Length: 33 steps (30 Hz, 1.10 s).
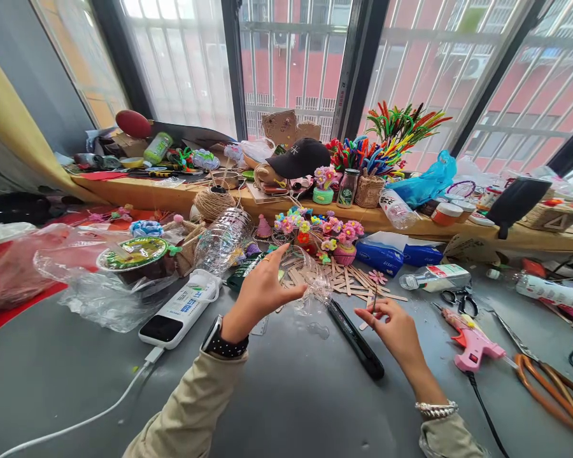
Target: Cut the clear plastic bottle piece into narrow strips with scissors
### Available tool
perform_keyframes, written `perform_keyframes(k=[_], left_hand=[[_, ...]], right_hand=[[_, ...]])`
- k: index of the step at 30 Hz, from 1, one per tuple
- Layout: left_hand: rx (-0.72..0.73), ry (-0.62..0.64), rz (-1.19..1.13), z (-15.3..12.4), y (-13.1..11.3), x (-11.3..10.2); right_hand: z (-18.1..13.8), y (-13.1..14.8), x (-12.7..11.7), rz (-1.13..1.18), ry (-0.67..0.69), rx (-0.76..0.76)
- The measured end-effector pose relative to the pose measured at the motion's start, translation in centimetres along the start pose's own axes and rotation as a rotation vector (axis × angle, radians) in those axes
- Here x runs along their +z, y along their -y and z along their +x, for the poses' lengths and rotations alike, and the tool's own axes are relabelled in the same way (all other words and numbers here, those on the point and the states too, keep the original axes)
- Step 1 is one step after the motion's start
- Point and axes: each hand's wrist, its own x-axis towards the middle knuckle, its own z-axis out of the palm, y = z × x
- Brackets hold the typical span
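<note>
My right hand [391,324] pinches the thin dark stem of a small pink flower [377,277], which stands upright above the fingertips. My left hand [262,286] hovers over the desk with thumb and index finger spread wide; its other fingers are mostly hidden. Just past that thumb is a crumpled clear plastic piece [318,280], and I see no firm grip on it. Between the hands a black utility knife [356,340] lies slantwise on the grey desk. Wooden craft sticks [348,280] are scattered behind it.
On the right lie a pink glue gun [475,340], black scissors [461,300] and large orange-handled scissors [549,388]. A white device [181,312] with a cable sits left, near a lidded bowl [134,257]. Crocheted flowers [310,226] and a twine ball [214,203] stand at the back.
</note>
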Motion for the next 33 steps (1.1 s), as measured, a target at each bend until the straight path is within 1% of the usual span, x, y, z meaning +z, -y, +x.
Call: perform_keyframes(k=[3, 4, 7, 9, 14, 17, 20, 22, 25, 26, 28, 30, 33], left_hand=[[-0.030, 0.027, 0.017, 0.0, 0.1, -0.5], [-0.039, 0.031, 0.025, 0.1, 0.1, -0.6], [-0.048, 0.036, 0.060, 0.3, 0.0, -1.0], [-0.043, 0.045, 0.094, 0.5, -0.2, -1.3], [0.002, 0.061, 0.244, 0.5, -1.0, -1.4], [0.051, 0.062, 0.330, 0.4, -1.0, -0.6], [0.069, 0.069, 0.357, 0.3, -0.6, 0.4], [0.067, 0.068, 0.306, 0.3, -0.3, 0.8], [0.075, 0.041, 0.134, 0.1, 0.4, 1.0], [0.081, 0.019, 0.058, -0.1, 0.8, 1.0], [0.102, -0.066, -0.086, -0.8, 1.9, 1.4], [0.113, -0.162, -0.210, -1.7, 3.3, 2.3], [0.087, -0.183, -0.294, -3.1, 5.4, 4.1]], right_hand=[[0.7, -1.6, -0.6, -0.231, -0.048, -0.016], [0.8, -2.1, -0.7, -0.286, -0.049, 0.000], [0.9, -2.9, -0.6, -0.456, 0.013, 0.080], [0.7, -2.9, -0.5, -0.548, 0.046, 0.128], [0.2, -1.7, -0.5, -0.650, 0.133, 0.240], [0.4, -1.4, -0.8, -0.673, 0.208, 0.333], [0.7, -1.6, -0.8, -0.643, 0.246, 0.352], [0.8, -2.1, -0.7, -0.592, 0.259, 0.344], [0.8, -2.8, -0.5, -0.556, 0.251, 0.295], [0.8, -3.1, -0.5, -0.562, 0.223, 0.254], [0.8, -3.4, -0.4, -0.569, 0.169, 0.201], [0.8, -3.5, -0.4, -0.551, 0.148, 0.216], [1.1, -3.5, -0.3, -0.509, 0.142, 0.279]])
